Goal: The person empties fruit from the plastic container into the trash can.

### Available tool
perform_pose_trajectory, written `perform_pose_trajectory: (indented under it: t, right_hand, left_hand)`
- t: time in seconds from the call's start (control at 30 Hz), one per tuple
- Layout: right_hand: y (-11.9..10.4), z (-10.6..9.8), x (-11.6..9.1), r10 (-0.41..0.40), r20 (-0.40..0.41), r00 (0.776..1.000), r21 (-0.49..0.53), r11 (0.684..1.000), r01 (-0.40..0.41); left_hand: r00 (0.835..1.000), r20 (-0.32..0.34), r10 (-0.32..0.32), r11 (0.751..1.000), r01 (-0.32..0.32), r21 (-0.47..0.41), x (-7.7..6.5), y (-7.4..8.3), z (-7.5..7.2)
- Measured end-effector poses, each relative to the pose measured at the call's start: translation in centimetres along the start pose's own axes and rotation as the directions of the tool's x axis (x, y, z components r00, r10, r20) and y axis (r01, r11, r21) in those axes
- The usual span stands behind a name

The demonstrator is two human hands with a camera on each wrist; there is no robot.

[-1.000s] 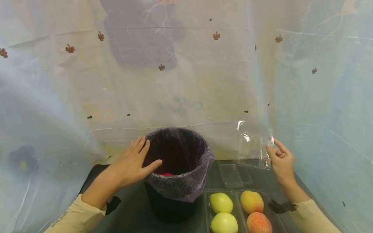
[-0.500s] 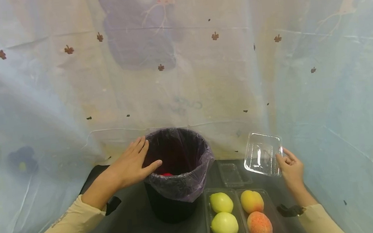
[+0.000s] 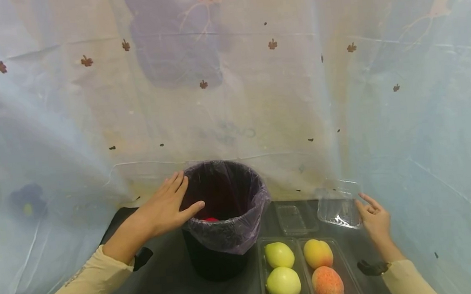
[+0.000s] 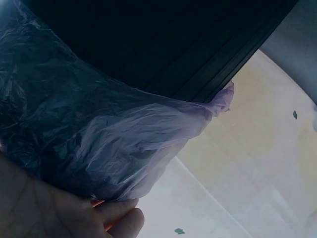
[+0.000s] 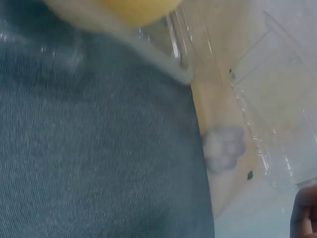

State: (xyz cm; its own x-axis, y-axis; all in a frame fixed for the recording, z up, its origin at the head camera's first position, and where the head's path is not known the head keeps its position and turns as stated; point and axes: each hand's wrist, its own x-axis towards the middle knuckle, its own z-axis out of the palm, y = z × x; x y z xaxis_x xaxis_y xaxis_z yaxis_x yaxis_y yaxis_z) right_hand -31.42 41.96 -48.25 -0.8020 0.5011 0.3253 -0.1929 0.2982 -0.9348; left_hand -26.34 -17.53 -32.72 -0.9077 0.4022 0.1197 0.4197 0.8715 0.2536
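Note:
My left hand (image 3: 161, 212) lies over the left rim of a black bin (image 3: 218, 263), fingers straight and thumb spread. A thin purple bag (image 3: 243, 235) lines the bin and folds over its rim; the left wrist view shows the fingers (image 4: 119, 213) against this bag (image 4: 133, 144). Something red (image 3: 210, 219) shows inside the bin. At the right, my right hand (image 3: 375, 221) pinches the edge of a clear plastic container (image 3: 338, 210), tilted above the back of the table. Part of that hand (image 5: 304, 213) and the see-through container (image 5: 267, 124) appear in the right wrist view.
Two clear trays stand front right: the left one (image 3: 262, 275) bears two green-yellow fruits (image 3: 283, 284), the other (image 3: 351, 272) two peach-like fruits (image 3: 327, 283). Behind them a flat clear tray (image 3: 296, 219) lies on the dark table (image 3: 160, 293). Printed plastic sheeting (image 3: 257, 112) surrounds the table.
My right hand has moved right and down with the clear container, which has lowered and tilted toward the table. My left hand has stayed on the bin rim.

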Motion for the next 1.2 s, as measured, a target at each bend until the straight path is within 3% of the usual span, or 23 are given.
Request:
perform_pose_trajectory:
  t: [0.37,0.8,1.2]
  right_hand:
    - [1.8,-1.2,0.6,0.127,0.058,0.99,-0.1,0.988,-0.121]
    - [3.5,-1.0,1.2,0.218,0.157,0.963,-0.304,0.939,-0.162]
    - [4.8,0.0,1.5,0.237,0.183,0.954,-0.286,0.941,-0.179]
  left_hand:
    - [1.0,-0.007,0.002,1.0,-0.002,0.006,0.0,-0.1,0.0]
    - [1.0,-0.007,0.0,1.0,0.0,0.01,-0.1,0.1,-0.2]
    - [1.0,-0.008,0.0,1.0,0.0,0.002,-0.1,0.2,-0.2]
